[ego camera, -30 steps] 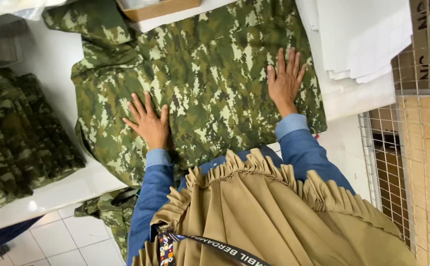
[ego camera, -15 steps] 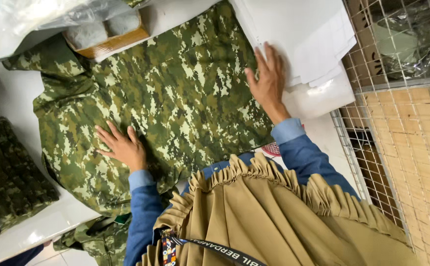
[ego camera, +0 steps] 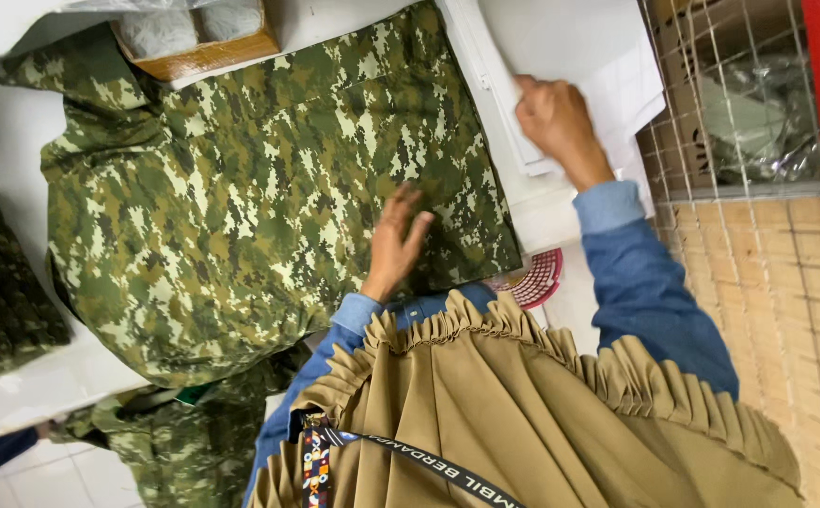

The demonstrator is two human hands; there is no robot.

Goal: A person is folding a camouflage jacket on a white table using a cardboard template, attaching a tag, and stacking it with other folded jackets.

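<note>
One camouflage garment [ego camera: 241,188] lies spread flat on the white worktop [ego camera: 6,132], filling the middle of the view. One stack of white paper sheets [ego camera: 598,66] sits at its 2 o'clock edge, one cardboard box [ego camera: 198,47] at 12 o'clock, and one pile of folded camouflage cloth [ego camera: 1,273] at 9 o'clock. The left hand [ego camera: 396,240] rests on the garment's lower edge near 5 o'clock, fingers loosely spread and flat on the fabric. The right hand [ego camera: 556,118] is curled on the paper stack, fingers pinching the sheets' edge. Half a second ago the right hand lay at the garment's border; now it is fully on the paper, and the left hand has shifted rightward.
</note>
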